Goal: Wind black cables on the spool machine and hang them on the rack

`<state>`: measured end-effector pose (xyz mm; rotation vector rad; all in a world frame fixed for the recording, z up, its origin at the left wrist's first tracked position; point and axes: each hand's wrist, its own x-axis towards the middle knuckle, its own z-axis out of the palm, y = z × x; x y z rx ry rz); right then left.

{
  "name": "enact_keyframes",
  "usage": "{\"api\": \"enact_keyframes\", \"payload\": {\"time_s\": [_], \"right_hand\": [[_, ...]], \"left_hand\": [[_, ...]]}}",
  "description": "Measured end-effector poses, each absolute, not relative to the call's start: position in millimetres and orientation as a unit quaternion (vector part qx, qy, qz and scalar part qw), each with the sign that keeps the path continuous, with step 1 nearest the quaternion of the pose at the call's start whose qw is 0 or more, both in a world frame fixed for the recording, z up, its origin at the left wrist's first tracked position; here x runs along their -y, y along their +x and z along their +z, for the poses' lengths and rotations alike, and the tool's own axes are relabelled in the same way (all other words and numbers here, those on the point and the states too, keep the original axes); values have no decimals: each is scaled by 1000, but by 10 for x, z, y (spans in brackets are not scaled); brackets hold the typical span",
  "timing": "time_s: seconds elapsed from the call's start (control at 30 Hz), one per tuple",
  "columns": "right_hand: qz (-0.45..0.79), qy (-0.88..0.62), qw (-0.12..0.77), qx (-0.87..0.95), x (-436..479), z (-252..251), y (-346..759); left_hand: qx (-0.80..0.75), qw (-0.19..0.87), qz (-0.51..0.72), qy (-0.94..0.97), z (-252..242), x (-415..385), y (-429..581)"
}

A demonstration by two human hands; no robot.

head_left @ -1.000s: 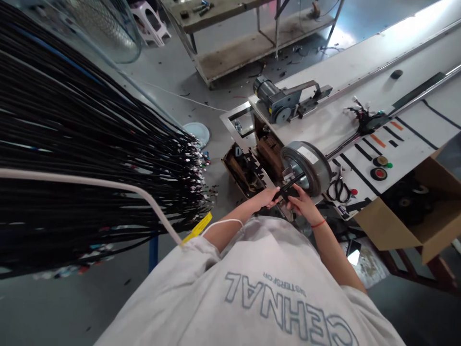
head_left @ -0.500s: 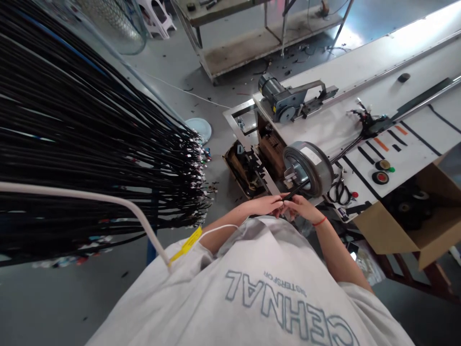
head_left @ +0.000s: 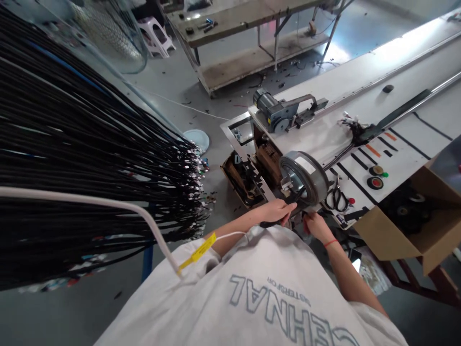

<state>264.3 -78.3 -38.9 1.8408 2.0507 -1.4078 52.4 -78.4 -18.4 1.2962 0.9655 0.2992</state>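
Observation:
My left hand (head_left: 279, 210) is closed around a black wire bundle (head_left: 268, 224) in front of the round grey machine head (head_left: 319, 175). One end of the bundle sticks out below the hand toward my shirt. On the other side of the head, the harness (head_left: 338, 157) runs up the bench to a splayed cluster of white connectors (head_left: 349, 124). Lower and to the right, my right hand (head_left: 316, 227) is curled just under the head, apart from the left. Its fingertips are partly hidden, and what they hold cannot be made out.
Black-handled scissors (head_left: 336, 198) and two tape rolls (head_left: 375, 182) lie on the white bench (head_left: 406, 166). An open carton (head_left: 391, 233) stands at the right. A motor (head_left: 265, 102) sits at the bench's end. Many black cables (head_left: 108, 144) hang at the left.
My hands were together at the black bundle and are now apart. The right hand has moved down and right, under the machine head. The left stays at the bundle; the view has shifted slightly.

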Motion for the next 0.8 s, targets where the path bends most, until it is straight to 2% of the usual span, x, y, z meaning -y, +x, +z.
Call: {"api": "enact_keyframes", "payload": {"time_s": [0.1,0.2,0.33,0.43,0.63,0.8], "right_hand": [[-591,585,-31,-555,897,-358,2710],[-662,563,-110,-482,979,-194,2706],[-754,506,-188,-374,985,74,2675],[-784,476,-219,-332,950,212,2639],[-838,420,-167,-306,852,250,2431],[-794,468,-126,-368,738,316,2483]], "left_hand": [[-533,709,85,454,-449,604,521],[-629,665,132,381,-746,410,633],[-624,649,161,405,-867,342,642],[-592,652,120,458,-707,447,407],[-313,747,201,552,-168,784,131],[-352,803,235,421,-258,1086,-147]]}}
